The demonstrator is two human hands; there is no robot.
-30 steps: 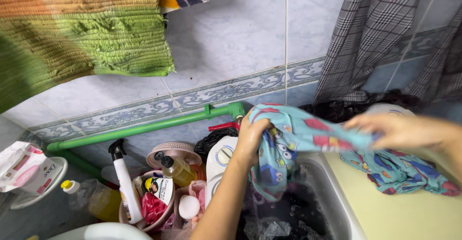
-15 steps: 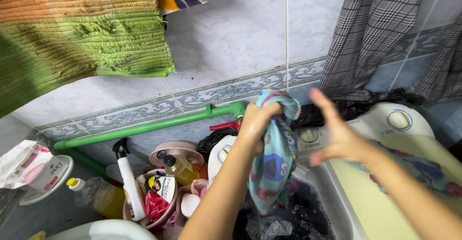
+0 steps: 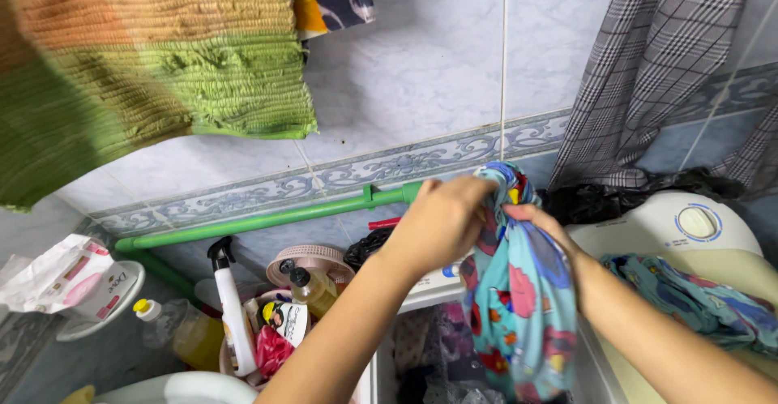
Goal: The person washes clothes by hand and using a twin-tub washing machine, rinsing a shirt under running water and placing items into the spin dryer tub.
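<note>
left hand (image 3: 442, 226) and right hand (image 3: 539, 224) both pinched shut on the top of a turquoise printed cloth garment with red and blue patches (image 3: 519, 307), held bunched and hanging over the open tub of the cream plastic washing machine (image 3: 689, 234). dark laundry already lies in the tub. a second turquoise garment (image 3: 689, 299) waits on the lid. loading looks partway done.

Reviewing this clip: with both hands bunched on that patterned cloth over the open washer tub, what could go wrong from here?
The blue patterned garment hangs from the left hand and right hand over the open tub; a loose grip could drop it in bunched. Its hem might snag the tub's rim. The left elbow is close to the spray bottle, so a swing might topple it.
</note>
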